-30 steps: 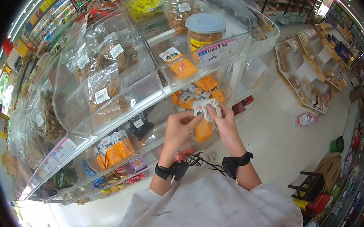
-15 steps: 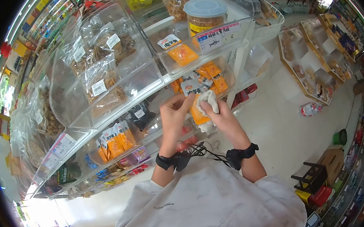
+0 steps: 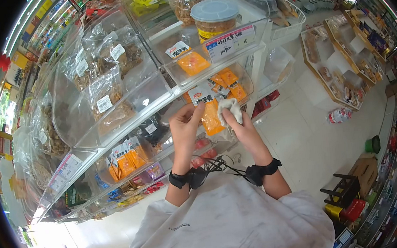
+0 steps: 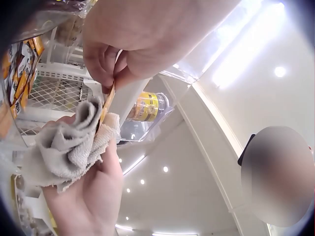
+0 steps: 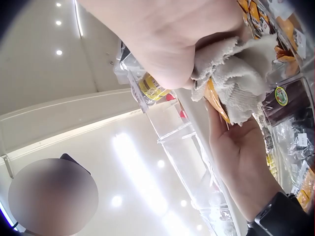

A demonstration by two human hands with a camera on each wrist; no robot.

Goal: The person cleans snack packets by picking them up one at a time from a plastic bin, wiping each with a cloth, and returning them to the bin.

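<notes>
One orange-and-white snack packet (image 3: 211, 116) is up in the middle of the frame, its front turned to the person and its lower end tilted a little to the right. The left hand (image 3: 184, 127) pinches it near the upper left edge, thumb against fingers; the right hand (image 3: 246, 131) has its thumb and fingers closed round a pale, ragged-edged cloth (image 3: 229, 112) at the packet's right side. That cloth has just slid off the face, so more of the printed front shows now; I'd judge the front may be wiped, though from here I can't tell about the back. As for the writing, the black characters look like 魔芋爽, the konjac snack, under a red logo too small for me to make out. A matching packet (image 3: 188, 61) sits just above in a clear bin, left of the blue-lidded tub (image 3: 216, 30). The price card (image 3: 230, 43) there has handwriting that seems to include "700", the rest unclear. Over at the left, the bagged goods (image 3: 110, 91) carry white barcode stickers whose print is lost to me.
</notes>
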